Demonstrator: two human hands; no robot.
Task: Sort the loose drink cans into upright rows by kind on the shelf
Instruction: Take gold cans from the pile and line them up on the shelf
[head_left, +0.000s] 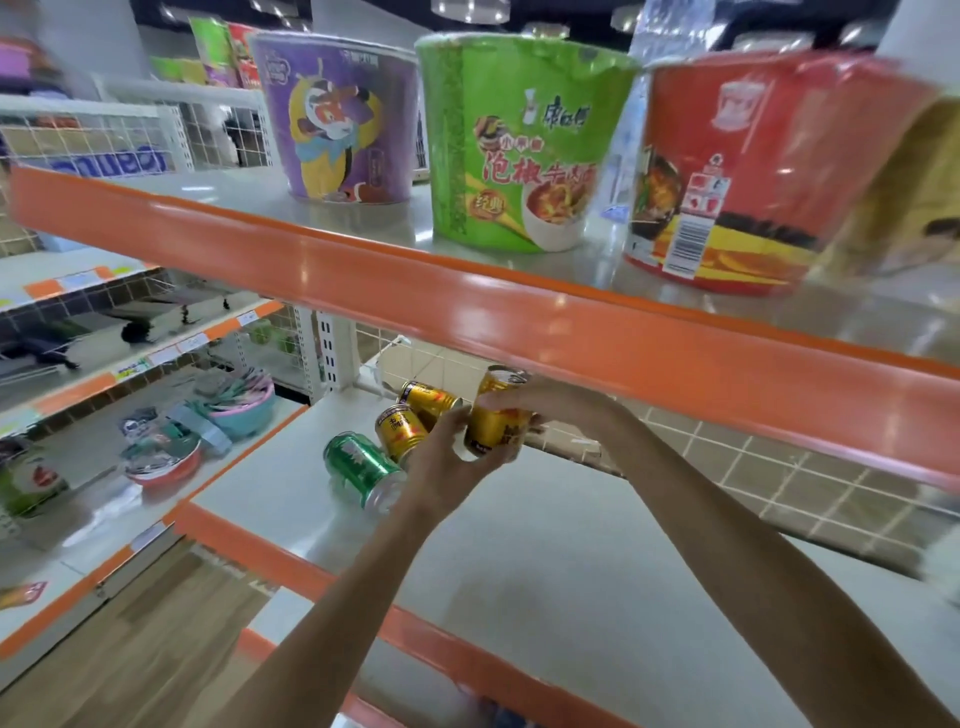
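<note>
Both hands hold one gold can (497, 422) nearly upright above the shelf (545, 545): the left hand (451, 457) cups its base and the right hand (524, 402) wraps its top, probably to steady it. Two gold cans (402, 431) and a green can (363, 470) lie toppled just beside it.

A shop: orange-edged shelving (519, 322) with price tags (171, 353) at nine o'clock, instant-noodle tubs (519, 145) (three colours) at twelve.

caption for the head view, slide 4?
Both hands, left and right, hold a gold can above the shelf; green can lies on its side.
</note>
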